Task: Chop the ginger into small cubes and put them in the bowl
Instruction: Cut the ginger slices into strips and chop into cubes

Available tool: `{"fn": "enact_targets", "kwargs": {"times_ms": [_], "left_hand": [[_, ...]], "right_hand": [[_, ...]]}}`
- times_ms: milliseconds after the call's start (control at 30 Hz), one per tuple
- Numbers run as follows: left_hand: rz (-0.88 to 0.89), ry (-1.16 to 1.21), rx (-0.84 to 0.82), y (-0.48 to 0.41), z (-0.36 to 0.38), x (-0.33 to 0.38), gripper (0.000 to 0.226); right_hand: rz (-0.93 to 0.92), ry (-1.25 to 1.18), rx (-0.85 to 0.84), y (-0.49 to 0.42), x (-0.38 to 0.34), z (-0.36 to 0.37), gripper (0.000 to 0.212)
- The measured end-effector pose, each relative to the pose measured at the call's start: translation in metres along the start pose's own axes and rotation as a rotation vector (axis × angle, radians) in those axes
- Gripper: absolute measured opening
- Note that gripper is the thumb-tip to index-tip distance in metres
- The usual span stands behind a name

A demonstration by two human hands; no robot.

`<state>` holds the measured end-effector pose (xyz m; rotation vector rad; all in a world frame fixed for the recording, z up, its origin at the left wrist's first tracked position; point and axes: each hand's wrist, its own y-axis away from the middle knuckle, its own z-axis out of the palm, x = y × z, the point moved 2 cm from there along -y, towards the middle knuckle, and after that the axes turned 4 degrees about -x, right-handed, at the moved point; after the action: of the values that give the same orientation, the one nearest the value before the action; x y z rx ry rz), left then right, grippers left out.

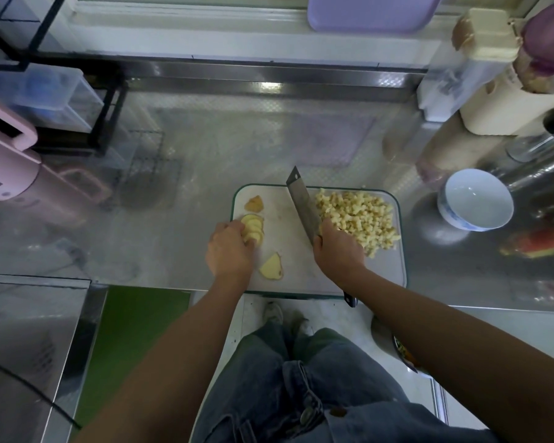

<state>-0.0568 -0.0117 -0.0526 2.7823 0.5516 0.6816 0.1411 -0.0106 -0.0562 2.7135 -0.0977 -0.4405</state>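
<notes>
On the white cutting board (pixel 301 276), as the head view showed it, the work looked well along but unfinished: a heap of ginger cubes (pixel 355 219) lay on the right half, while a fanned stack of ginger slices (pixel 253 227) sat at the left edge with a skin-covered end piece (pixel 254 203) just beyond it and one loose slice (pixel 271 266) nearer the person. The left hand (pixel 229 251) was curled over the stack, its fingertips holding the slices down. The right hand (pixel 338 247) was wrapped around the handle of the cleaver (pixel 303 203), whose blade stood between the slices and the cubes with its far tip raised. The main danger seemed to be the left fingertips: the slices overlapped loosely, so they could slide under a cut and leave a finger beneath the edge. Thin, damp slices might also skate apart and give uneven pieces. The cubes reached almost to the board's right rim, so a sweep with the blade could push some onto the steel counter (pixel 205 148). The blue-and-white bowl (pixel 442 203) stood off the board to the right, apart from it and holding no ginger that I could see, so carrying the cubes across that gap risked spills. The board's near edge lay close to the counter's front lip, where hard chopping might shift it.
</notes>
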Motion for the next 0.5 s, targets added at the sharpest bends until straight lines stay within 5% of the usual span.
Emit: {"fn": "enact_targets", "kwargs": {"times_ms": [500], "left_hand": [[-0.038,0.038,-0.047,0.0037,0.004,0.0029,0.015]], "right_hand": [[-0.01,0.007,-0.005,0.0025,-0.0034,-0.0029,0.019]]}}
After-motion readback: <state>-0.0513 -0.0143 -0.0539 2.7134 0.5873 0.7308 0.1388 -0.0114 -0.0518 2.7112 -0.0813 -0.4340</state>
